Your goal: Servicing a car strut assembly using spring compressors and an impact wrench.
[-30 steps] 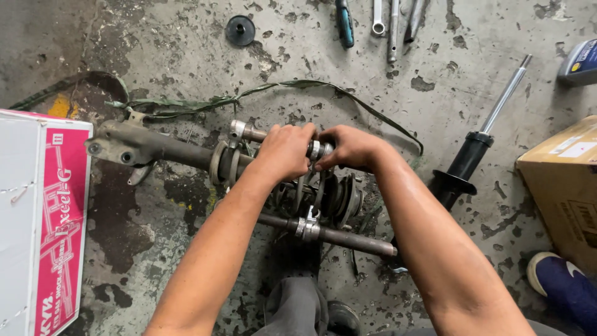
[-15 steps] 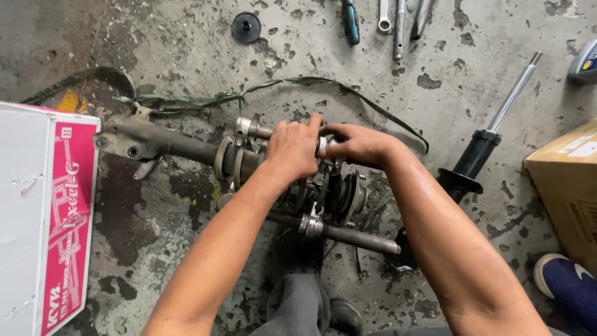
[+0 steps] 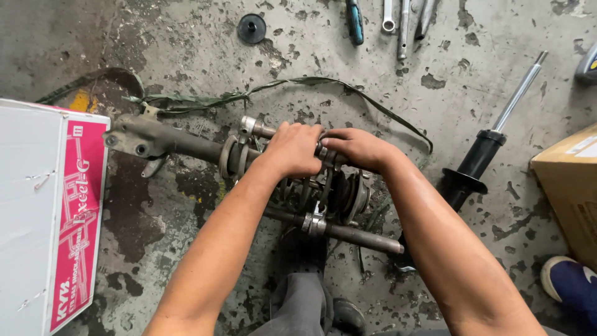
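Two bare hands work at mid-scene on one old strut assembly (image 3: pixel 186 146), grey-brown with grime and rust, lying on the stained concrete floor (image 3: pixel 186 56). Its long axis runs left to right: the bracket end points left, beside the pink-and-white carton (image 3: pixel 53 211), and the coil spring (image 3: pixel 339 190) sits at the right, under the hands. Two spring-compressor rods cross it, one far (image 3: pixel 258 129) and one near (image 3: pixel 348 233), the near one angled down to the right.

The left hand (image 3: pixel 292 149) is curled shut over the far rod, palm down. The right hand (image 3: pixel 357 148) is wrapped around the same rod just to its right, fingertips touching the left hand's.

One clean black shock absorber (image 3: pixel 482 155) with a bright chrome shaft lies to the right, pointing far-right. One green strap (image 3: pixel 298 84) loops behind the strut. Far off lie one black round cap (image 3: pixel 251 28), a blue-handled tool (image 3: pixel 354 20) and several wrenches (image 3: pixel 404 22). One brown cardboard box (image 3: pixel 569 186) sits at the right edge, a blue shoe (image 3: pixel 569 283) near it.
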